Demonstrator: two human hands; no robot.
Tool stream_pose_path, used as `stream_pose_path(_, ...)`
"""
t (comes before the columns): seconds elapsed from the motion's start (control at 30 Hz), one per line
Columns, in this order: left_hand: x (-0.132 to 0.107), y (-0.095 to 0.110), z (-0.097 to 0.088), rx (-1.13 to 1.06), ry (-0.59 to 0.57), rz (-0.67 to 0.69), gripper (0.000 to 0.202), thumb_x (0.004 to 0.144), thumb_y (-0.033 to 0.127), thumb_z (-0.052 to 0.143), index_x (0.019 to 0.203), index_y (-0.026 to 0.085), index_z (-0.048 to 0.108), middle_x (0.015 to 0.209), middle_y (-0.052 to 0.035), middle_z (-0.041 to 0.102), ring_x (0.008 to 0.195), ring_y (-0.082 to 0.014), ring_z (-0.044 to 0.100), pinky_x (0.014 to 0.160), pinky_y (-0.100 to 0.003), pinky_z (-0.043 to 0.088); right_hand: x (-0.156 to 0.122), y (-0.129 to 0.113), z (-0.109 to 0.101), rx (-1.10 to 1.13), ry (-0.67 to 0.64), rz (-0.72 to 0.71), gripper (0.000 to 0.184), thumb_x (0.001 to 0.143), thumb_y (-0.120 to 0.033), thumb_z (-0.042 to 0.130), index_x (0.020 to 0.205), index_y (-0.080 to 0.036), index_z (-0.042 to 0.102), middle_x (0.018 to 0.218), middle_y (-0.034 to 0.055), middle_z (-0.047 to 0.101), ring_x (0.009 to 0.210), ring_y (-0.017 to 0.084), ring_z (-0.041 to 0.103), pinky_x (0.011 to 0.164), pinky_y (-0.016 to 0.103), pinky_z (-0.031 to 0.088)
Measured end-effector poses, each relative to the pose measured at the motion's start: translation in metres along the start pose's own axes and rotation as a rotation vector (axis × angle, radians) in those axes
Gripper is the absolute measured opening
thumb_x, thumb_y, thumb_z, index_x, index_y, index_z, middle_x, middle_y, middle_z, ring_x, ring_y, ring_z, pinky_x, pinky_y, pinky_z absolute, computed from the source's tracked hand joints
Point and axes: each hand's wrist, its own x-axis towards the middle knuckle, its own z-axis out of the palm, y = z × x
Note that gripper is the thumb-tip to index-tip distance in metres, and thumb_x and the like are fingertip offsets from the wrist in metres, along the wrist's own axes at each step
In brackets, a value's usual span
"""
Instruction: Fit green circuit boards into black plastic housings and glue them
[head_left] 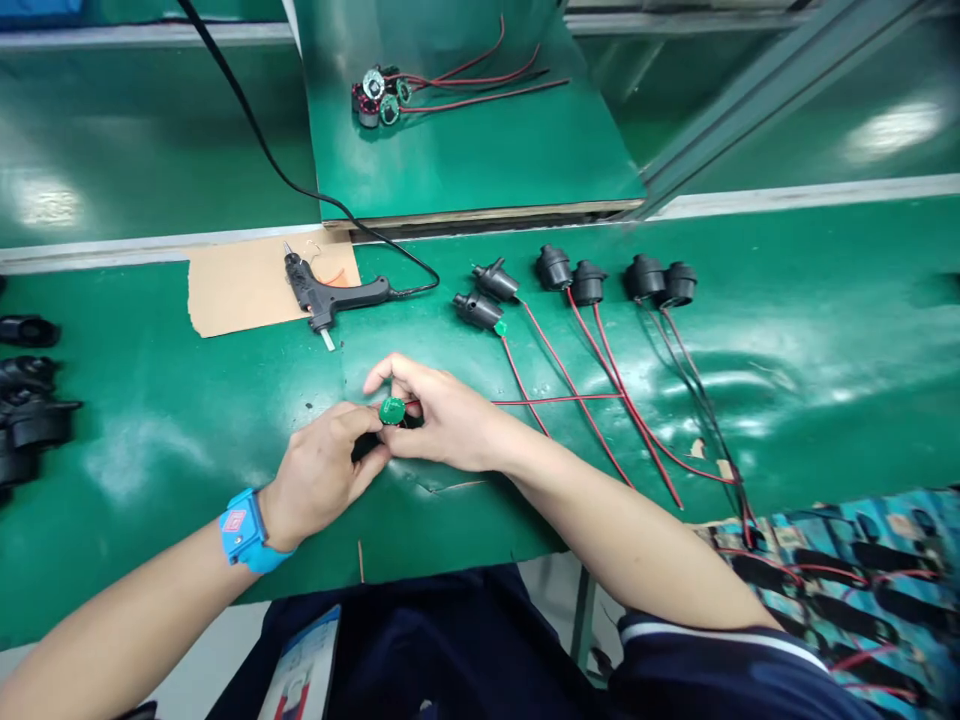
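Hands meet at the middle of the green table (787, 350), just below centre in the view. The left hand (322, 478), with a bright blue wrist strap (244, 530) behind it, has its grip curled shut around a small black cylindrical body (365, 447), most of which is hidden by the fingers. The right hand (442, 418) comes in from 4 o'clock, and its grip pinches a small round green circuit board (391, 410) between thumb and forefinger. The board sits on top of the black body, at the point where the two hands touch. A thin red wire (555, 400) runs from the held piece toward 3 o'clock.

At 11 o'clock from the hands, a black hot glue gun (330, 293) lies on its side, partly on a sheet of brown cardboard (232, 285), nozzle toward 11 o'clock. Its black power cable (247, 130) trails off toward 11 o'clock. From 1 to 2 o'clock stands a row of six black cylindrical housings (555, 268), in three pairs, their red and black leads sweeping toward 5 o'clock.

At 12 o'clock, a raised green platform (480, 150) carries a cluster of small round parts with red wires (379, 97). At 9 o'clock, at the table's edge, lie several black moulded parts (34, 400). At 4 o'clock, a blue patterned cloth (915, 560) holds more black parts and red wires.
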Motion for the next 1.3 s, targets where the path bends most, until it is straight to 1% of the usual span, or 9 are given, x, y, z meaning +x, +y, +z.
stream_pose_path(0.13,-0.001,0.001,0.003,0.047,0.045,-0.053,0.031,0.089,0.028,0.07,0.114,0.022,0.052,0.097,-0.0026,0.069,0.085,-0.0181,0.074,0.073,-0.03,0.064,-0.002,-0.004,-0.01,-0.043,-0.042,-0.026,0.036,0.083,-0.024,0.065,0.117,-0.022,0.052,0.068,-0.0096,0.039,0.059,0.01,0.041,0.056,0.025,0.032)
stream_pose_path(0.3,-0.002,0.003,0.008,-0.058,0.086,-0.111,0.045,0.086,0.031,0.076,0.12,0.021,0.048,0.101,-0.0026,0.065,0.089,-0.0165,0.073,0.076,-0.029,0.065,-0.023,-0.01,-0.035,-0.163,-0.084,0.029,0.047,0.092,-0.048,0.062,0.13,-0.022,0.053,0.077,-0.0036,0.06,0.067,0.013,0.057,0.06,0.026,0.041)
stream_pose_path(0.43,-0.003,0.001,0.011,-0.13,0.062,-0.166,0.05,0.083,0.028,0.079,0.121,0.021,0.047,0.105,-0.0029,0.064,0.093,-0.0169,0.074,0.08,-0.03,0.065,-0.044,-0.01,-0.044,-0.317,-0.044,0.036,0.034,0.096,-0.036,0.057,0.128,-0.024,0.057,0.083,-0.0005,0.067,0.072,0.015,0.062,0.066,0.028,0.045)
stream_pose_path(0.63,0.003,0.005,0.007,-0.216,0.011,-0.21,0.053,0.084,0.021,0.078,0.124,0.021,0.044,0.111,-0.0066,0.067,0.101,-0.0187,0.074,0.087,-0.032,0.064,-0.08,0.004,-0.032,-0.526,0.074,0.034,0.038,0.099,-0.031,0.052,0.136,-0.022,0.05,0.101,0.006,0.073,0.081,0.02,0.07,0.071,0.033,0.053)
stream_pose_path(0.77,0.033,0.002,0.002,-0.033,-0.246,-0.134,0.038,0.09,0.017,0.067,0.124,0.018,0.05,0.115,-0.0106,0.07,0.105,-0.0233,0.072,0.09,-0.039,0.063,-0.107,0.023,-0.015,-0.826,0.329,-0.028,0.041,0.097,-0.031,0.058,0.135,-0.017,0.051,0.12,0.0147,0.067,0.1,0.028,0.069,0.082,0.041,0.057)
stream_pose_path(0.93,0.085,-0.018,0.019,0.173,-0.409,0.239,0.024,0.096,0.021,0.06,0.118,0.013,0.063,0.128,-0.0154,0.068,0.125,-0.0301,0.063,0.105,-0.047,0.055,-0.136,0.053,0.0,-1.106,0.642,0.085,0.043,0.093,-0.037,0.063,0.13,-0.015,0.059,0.144,0.0241,0.049,0.135,0.045,0.047,0.101,0.06,0.047)
stream_pose_path(1.07,0.12,-0.028,0.042,0.326,-0.417,0.375,0.024,0.097,0.021,0.058,0.119,0.015,0.067,0.142,-0.0175,0.059,0.139,-0.0353,0.05,0.109,-0.051,0.051,-0.152,0.073,0.002,-1.091,0.736,0.188,0.038,0.096,-0.038,0.058,0.126,-0.015,0.062,0.142,0.0222,0.052,0.134,0.041,0.049,0.103,0.058,0.046)
stream_pose_path(1.13,0.136,-0.029,0.052,0.355,-0.431,0.394,0.026,0.096,0.021,0.059,0.121,0.015,0.066,0.145,-0.0184,0.055,0.137,-0.0356,0.052,0.107,-0.05,0.052,-0.157,0.082,-0.003,-1.091,0.792,0.221,0.033,0.097,-0.037,0.056,0.121,-0.016,0.064,0.139,0.02,0.057,0.132,0.039,0.052,0.103,0.056,0.046)
stream_pose_path(1.3,0.173,-0.027,0.076,0.345,-0.486,0.376,0.029,0.096,0.02,0.059,0.125,0.019,0.063,0.147,-0.0153,0.054,0.126,-0.0294,0.062,0.096,-0.042,0.059,-0.17,0.105,-0.04,-1.025,0.89,0.279,0.024,0.099,-0.035,0.053,0.109,-0.02,0.069,0.111,0.0096,0.073,0.1,0.029,0.068,0.092,0.047,0.05)
